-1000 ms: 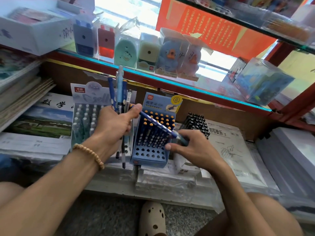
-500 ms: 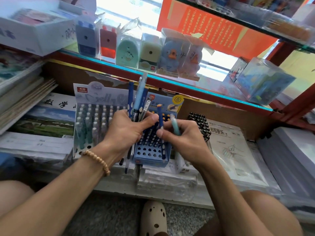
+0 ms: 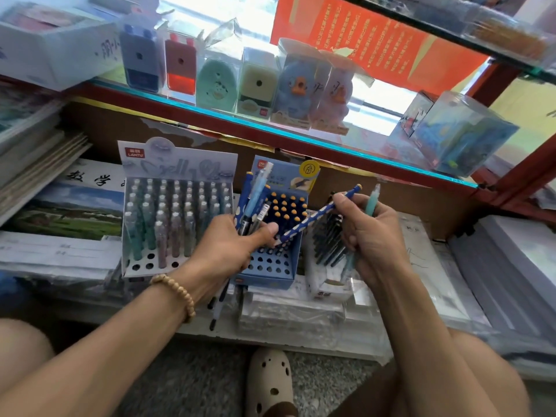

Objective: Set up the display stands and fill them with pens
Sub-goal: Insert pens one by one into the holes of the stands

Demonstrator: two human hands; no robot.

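Note:
My left hand [image 3: 228, 251] grips a bunch of pens [image 3: 254, 200], blue and teal, upright in front of the blue display stand [image 3: 270, 266]. That stand holds several dark pens with orange tips at its back rows; its front holes are bare. My right hand [image 3: 370, 233] pinches a blue spotted pen [image 3: 319, 216], held slanting toward my left thumb, and also holds a teal pen [image 3: 371, 203]. A grey-white display stand [image 3: 177, 206] on the left is nearly full of pale pens. Behind my right hand a white stand [image 3: 328, 284] holds several black pens.
Notebooks and wrapped paper stacks [image 3: 60, 224] lie on the low shelf. A glass shelf [image 3: 270, 124] above carries boxed sharpeners. More paper stacks [image 3: 511, 266] sit at right. A cream clog [image 3: 269, 383] rests on the floor between my knees.
My right hand drew the blue spotted pen out of the left hand's bunch and moved right, still holding the teal pen. My left hand stayed in front of the blue stand.

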